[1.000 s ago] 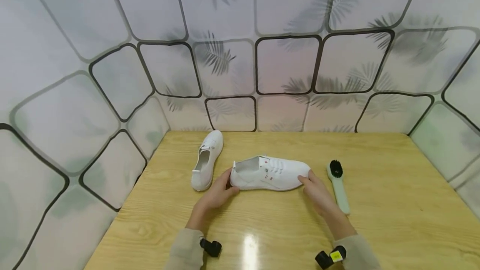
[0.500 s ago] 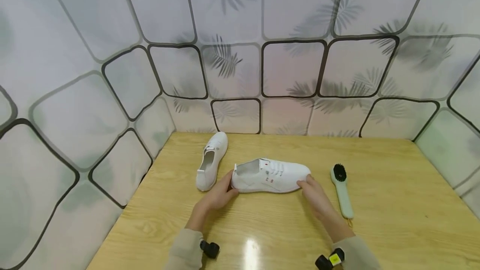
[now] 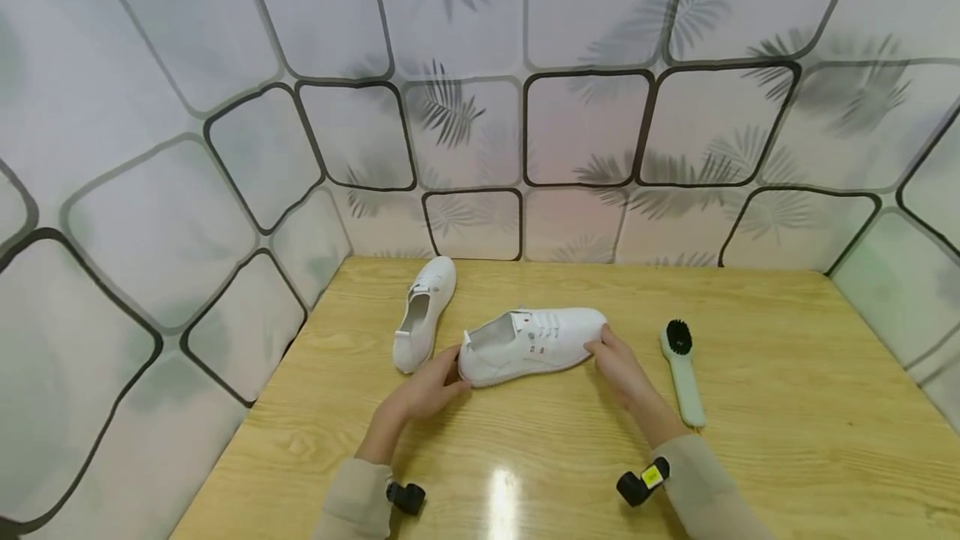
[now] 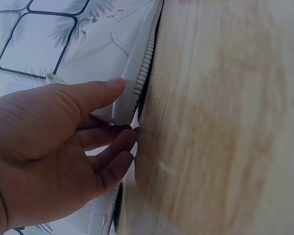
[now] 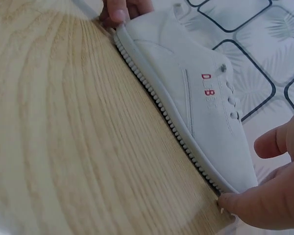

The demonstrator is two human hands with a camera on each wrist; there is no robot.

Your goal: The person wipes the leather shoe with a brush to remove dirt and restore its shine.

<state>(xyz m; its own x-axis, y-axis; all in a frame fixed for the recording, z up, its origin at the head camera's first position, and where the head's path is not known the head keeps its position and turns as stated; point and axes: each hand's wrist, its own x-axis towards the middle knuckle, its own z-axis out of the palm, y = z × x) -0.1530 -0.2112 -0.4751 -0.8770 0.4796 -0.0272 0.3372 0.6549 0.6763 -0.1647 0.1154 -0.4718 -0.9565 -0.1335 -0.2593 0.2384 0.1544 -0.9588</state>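
A white lace-up shoe (image 3: 558,340) lies sideways on the wooden table, toe to the right and angled slightly away. My left hand (image 3: 423,390) grips its heel, the thumb (image 4: 105,93) on the near side and the fingers curled behind. At the other end my right hand (image 3: 624,369) holds the toe, its thumb at the sole's edge in the right wrist view. Red letters show on the shoe's side (image 5: 196,112), above a ribbed sole. The matching white shoe (image 3: 437,280) lies behind my left hand, toe pointing to the wall.
To the right of my right hand lies a pale green brush (image 3: 686,386) with black bristles. The table (image 3: 787,373) meets a patterned wall covering (image 3: 577,132) at the back, which continues along both sides.
The held shoe has turned a little, its toe swinging away from me and its heel staying nearly in place. My right hand has moved with the toe, slightly left and farther back.
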